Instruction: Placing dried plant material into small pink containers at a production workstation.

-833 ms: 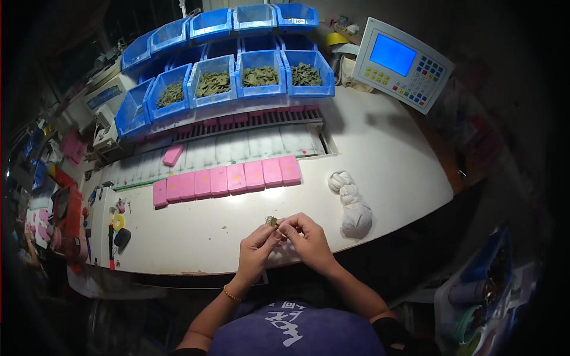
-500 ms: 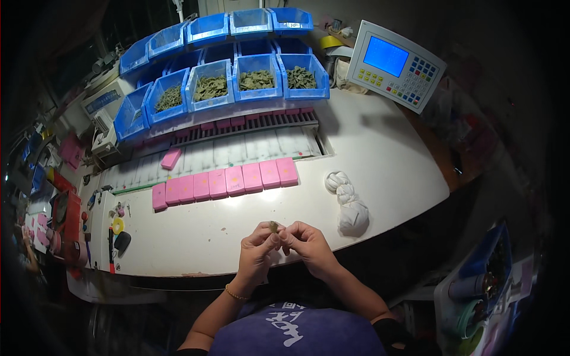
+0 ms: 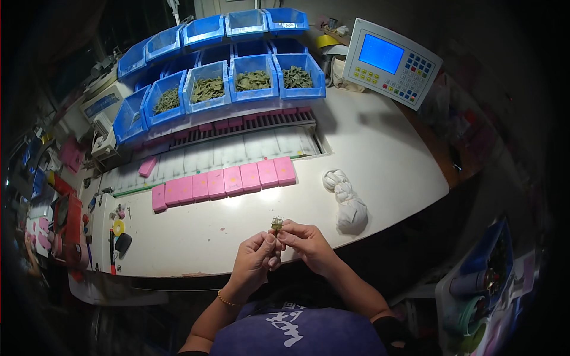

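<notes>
From the head view, your left hand (image 3: 256, 256) and right hand (image 3: 303, 242) meet just below the middle of the frame, over the near edge of the white desk (image 3: 386, 160). Both pinch one small greenish part (image 3: 276, 223) between their fingertips, held upright above the knuckles. Just above it lies a row of pink blocks (image 3: 222, 183). A knotted white cloth (image 3: 346, 202) sits to the right. Blue bins (image 3: 219, 89) of green pieces fill the upper left, a keypad controller (image 3: 392, 62) the upper right.
</notes>
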The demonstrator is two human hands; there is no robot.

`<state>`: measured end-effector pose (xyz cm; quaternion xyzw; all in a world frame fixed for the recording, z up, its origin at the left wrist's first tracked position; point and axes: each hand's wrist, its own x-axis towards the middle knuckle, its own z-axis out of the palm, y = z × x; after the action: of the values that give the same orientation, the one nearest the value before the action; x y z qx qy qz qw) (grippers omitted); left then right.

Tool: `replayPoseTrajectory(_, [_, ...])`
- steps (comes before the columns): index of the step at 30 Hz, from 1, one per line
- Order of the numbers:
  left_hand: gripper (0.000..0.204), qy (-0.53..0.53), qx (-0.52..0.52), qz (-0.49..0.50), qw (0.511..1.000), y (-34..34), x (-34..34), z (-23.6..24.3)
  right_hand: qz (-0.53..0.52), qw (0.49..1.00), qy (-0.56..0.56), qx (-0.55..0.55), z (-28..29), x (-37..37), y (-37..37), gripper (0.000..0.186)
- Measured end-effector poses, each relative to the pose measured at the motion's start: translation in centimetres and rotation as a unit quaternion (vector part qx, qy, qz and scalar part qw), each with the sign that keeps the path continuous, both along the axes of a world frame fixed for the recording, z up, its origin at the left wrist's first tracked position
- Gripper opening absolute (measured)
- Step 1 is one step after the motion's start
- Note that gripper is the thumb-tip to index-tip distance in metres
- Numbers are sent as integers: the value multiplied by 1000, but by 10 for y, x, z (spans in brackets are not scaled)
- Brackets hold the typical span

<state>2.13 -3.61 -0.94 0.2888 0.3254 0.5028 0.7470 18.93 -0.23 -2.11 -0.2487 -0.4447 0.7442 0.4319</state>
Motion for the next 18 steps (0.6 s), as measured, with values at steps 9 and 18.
replayPoseTrajectory(9, [26,11,0,18,1000,-4,1,1,-19,999,33,-22,1,-4,-2,18])
replayPoseTrajectory(18, [21,247,179,87,948,-7,2,6,-56,998,14,-23,5,-5,-3,15])
